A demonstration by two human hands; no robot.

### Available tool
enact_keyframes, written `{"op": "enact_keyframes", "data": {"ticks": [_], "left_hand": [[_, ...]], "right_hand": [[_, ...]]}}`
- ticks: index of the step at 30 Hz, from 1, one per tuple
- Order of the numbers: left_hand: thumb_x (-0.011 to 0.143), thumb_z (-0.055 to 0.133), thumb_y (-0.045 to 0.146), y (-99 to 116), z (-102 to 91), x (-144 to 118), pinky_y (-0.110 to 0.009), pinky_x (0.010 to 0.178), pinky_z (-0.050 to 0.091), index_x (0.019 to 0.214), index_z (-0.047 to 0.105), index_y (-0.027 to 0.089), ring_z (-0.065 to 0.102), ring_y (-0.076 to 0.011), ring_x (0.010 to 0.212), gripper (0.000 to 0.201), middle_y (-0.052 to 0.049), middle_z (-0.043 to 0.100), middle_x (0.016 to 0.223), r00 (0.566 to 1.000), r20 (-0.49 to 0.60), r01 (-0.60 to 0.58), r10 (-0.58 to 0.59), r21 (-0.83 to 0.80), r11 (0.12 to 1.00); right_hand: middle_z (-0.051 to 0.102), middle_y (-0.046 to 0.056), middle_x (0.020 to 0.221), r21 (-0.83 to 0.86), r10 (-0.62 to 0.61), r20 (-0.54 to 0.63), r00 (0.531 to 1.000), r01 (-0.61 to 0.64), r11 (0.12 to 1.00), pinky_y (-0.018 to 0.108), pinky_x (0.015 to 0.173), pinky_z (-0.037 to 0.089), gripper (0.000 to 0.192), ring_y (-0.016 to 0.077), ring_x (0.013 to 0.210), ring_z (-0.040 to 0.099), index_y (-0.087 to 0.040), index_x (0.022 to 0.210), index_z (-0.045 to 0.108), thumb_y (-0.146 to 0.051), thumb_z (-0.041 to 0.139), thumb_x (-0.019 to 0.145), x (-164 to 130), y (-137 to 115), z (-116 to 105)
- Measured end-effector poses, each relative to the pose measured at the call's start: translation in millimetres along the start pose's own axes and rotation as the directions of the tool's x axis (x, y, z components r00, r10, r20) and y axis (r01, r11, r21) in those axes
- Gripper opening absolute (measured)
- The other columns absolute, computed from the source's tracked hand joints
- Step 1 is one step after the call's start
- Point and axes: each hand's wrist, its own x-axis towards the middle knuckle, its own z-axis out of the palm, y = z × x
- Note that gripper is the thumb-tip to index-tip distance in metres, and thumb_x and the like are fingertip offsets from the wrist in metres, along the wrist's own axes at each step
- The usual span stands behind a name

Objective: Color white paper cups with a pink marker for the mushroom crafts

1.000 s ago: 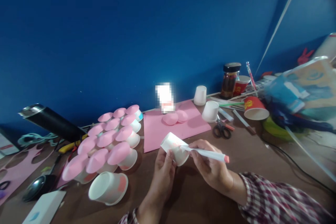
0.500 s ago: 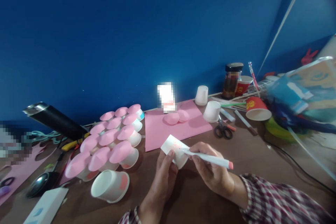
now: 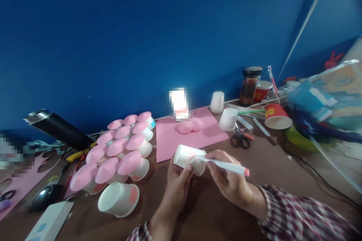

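My left hand is closed around a white paper cup lying on its side in the air, its base end to the left. In my right hand I grip a white marker with a pinkish-orange end; its tip meets the cup's wall, where faint pinkish marks show. Left of my hands, another white cup with a pinkish patch lies on its side. Beyond it stand several cups topped with pink paper cones.
A pink sheet with pink paper circles lies ahead. To the right are scissors, upturned white cups, a red cup, markers and a dark jar. A black flask leans at the left.
My left hand has turned the cup, so its base end now points more to the left. The marker has shifted slightly and still touches the cup.
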Motion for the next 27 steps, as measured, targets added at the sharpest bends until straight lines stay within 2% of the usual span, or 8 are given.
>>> {"op": "enact_keyframes", "data": {"ticks": [4, 15, 27], "left_hand": [[0.075, 0.078, 0.026, 0.4, 0.3, 0.0, -0.036, 0.087, 0.052, 0.133, 0.051, 0.022, 0.069, -0.0246, 0.097, 0.064, -0.008, 0.074, 0.101, 1.0, -0.016, 0.006, -0.006, 0.006, 1.0], [0.071, 0.081, 0.028, -0.1, 0.3, 0.4, -0.039, 0.091, 0.05, 0.131, 0.053, 0.024, 0.068, -0.0256, 0.101, 0.066, -0.01, 0.072, 0.111, 0.999, -0.04, 0.005, -0.004, 0.023, 1.0], [0.072, 0.08, 0.027, 0.2, 0.6, 0.6, -0.037, 0.092, 0.05, 0.137, 0.047, 0.025, 0.068, -0.025, 0.102, 0.073, -0.01, 0.072, 0.112, 0.998, -0.056, -0.003, 0.004, 0.021, 1.0]], "right_hand": [[0.069, 0.006, 0.079, -0.004, 0.01, 0.001, 1.0, -0.01, 1.0, 0.03, 0.066, 0.057, 0.011, 0.0188, 0.068, 0.067, -0.018, 0.095, 0.063, -0.016, 0.052, 0.093, 1.6, -2.0, -0.8], [0.068, 0.005, 0.08, -0.012, -0.009, -0.03, 1.0, 0.008, 1.0, 0.029, 0.066, 0.058, 0.011, 0.0185, 0.069, 0.068, -0.02, 0.098, 0.061, -0.015, 0.052, 0.093, 1.0, -0.9, 0.2], [0.067, 0.005, 0.08, -0.025, 0.019, -0.024, 1.0, -0.02, 0.999, 0.029, 0.065, 0.057, 0.009, 0.0183, 0.068, 0.066, -0.02, 0.096, 0.061, -0.016, 0.053, 0.093, 2.5, 0.8, -0.4]]}}
